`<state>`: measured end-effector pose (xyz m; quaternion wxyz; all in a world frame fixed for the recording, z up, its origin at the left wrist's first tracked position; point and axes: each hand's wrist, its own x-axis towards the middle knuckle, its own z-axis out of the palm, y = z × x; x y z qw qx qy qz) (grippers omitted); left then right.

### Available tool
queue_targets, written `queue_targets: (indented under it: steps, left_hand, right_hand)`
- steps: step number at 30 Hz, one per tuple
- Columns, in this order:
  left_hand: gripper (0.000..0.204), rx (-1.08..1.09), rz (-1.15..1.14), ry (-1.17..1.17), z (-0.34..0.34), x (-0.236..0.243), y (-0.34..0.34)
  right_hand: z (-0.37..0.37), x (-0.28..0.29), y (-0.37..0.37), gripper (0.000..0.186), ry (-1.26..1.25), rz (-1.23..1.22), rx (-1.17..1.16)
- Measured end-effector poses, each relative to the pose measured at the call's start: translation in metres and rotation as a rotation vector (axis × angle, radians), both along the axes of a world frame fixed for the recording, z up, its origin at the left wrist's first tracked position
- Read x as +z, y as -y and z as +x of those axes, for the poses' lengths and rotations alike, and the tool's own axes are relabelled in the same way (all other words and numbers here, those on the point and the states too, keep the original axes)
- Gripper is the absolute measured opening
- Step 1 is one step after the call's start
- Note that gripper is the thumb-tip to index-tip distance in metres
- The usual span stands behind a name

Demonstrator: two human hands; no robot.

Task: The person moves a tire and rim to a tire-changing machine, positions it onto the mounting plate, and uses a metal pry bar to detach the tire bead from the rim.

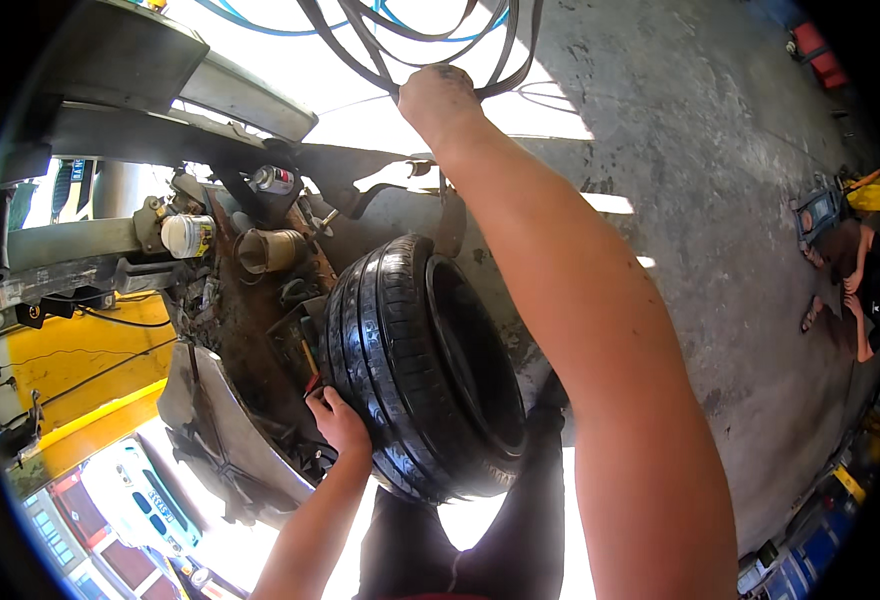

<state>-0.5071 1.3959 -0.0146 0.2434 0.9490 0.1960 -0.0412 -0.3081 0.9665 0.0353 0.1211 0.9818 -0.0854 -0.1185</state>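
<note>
tyre (415,365) | left hand (338,420) on tread | right hand (440,98) raised, gripping belts (380,40)

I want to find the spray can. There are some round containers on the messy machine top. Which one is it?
The spray can is the slim silver one with red lying farthest back. The white tub is fatter, and the tan cup lies on its side, open.

Your right hand (440,98) is raised far out ahead on a fully stretched arm, the fingers curled shut into a fist with the back of the hand toward you. Your left hand (340,420) sits low and close, forearm angled up from below, fingers bent and pressing forward.
</note>
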Motion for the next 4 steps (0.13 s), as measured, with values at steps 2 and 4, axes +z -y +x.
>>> queue_targets:
  steps: [2,4]
  left_hand:
    - [0.035,0.001,-0.010,0.011,-0.0003,-0.0010,0.0007]
    - [0.038,0.022,-0.008,-0.019,0.0000,-0.0002,0.0000]
  right_hand:
    - [0.0024,-0.0035,0.0009,0.036,-0.003,0.178,-0.130]
    - [0.0110,-0.0052,-0.0003,0.047,-0.043,0.359,-0.324]
